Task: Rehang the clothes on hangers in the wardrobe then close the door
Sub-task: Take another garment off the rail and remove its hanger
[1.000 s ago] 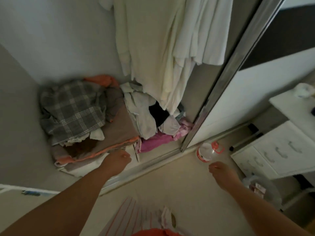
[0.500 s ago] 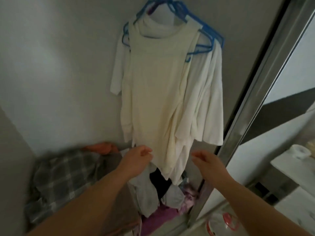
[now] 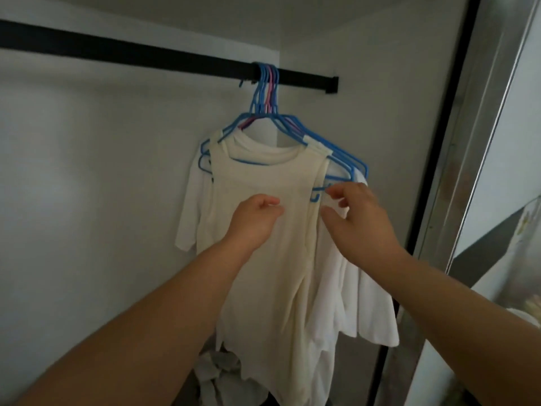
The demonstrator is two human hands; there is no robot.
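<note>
Head view | cream top (image 3: 263, 259) on blue hangers (image 3: 328, 148), hung from black rail (image 3: 146, 57) | left hand (image 3: 251, 221) loosely curled against its front, grip cannot tell | right hand (image 3: 360, 224) fingers spread, holding nothing, fingertips just beside hanger end at top's right edge | sliding door (image 3: 456, 171) at right

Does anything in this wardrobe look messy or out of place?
Yes. The blue and pink plastic hangers are all bunched at one spot on the black rail, the cream sleeveless top covers the white shirts, and a heap of crumpled clothes lies at the bottom.
</note>
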